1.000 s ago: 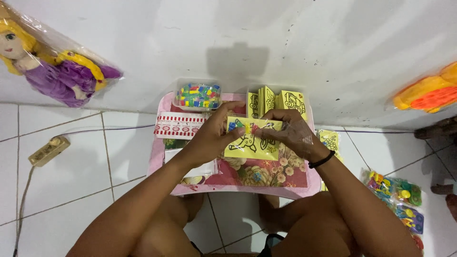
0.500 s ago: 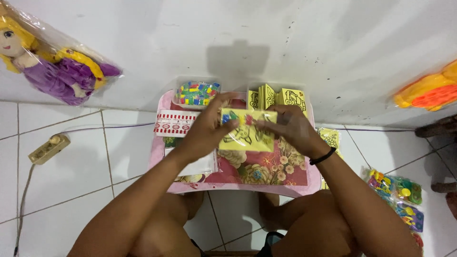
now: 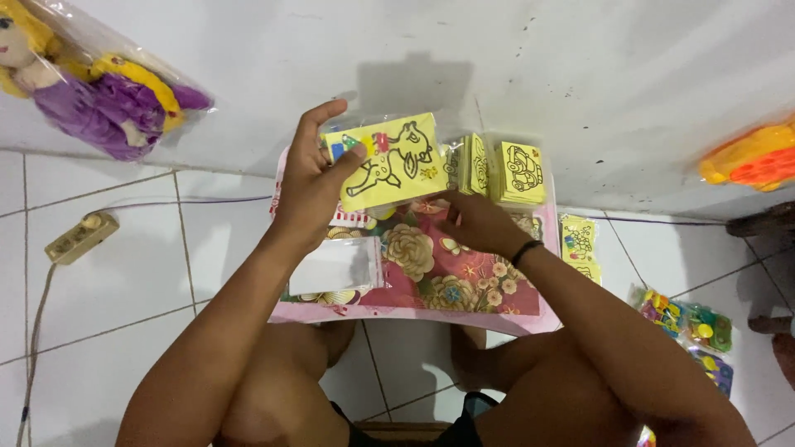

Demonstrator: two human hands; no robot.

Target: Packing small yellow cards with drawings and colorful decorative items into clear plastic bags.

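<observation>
Above the small table point(image 3: 348, 310), left hand point(image 3: 310, 178) pinches the yellow card point(image 3: 389, 161); right hand point(image 3: 480, 223) loosely curled beneath, empty — thin grip, it could slip.

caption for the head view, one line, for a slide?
Left hand lifts a yellow picture card above a small floral table; right hand rests below it.

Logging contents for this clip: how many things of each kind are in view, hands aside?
Yellow picture card in left hand: 1
Yellow card stacks: 3
Packaged dolls: 1
Power strips: 1
Orange toys: 1
Small floral tables: 1
Total: 8
</observation>
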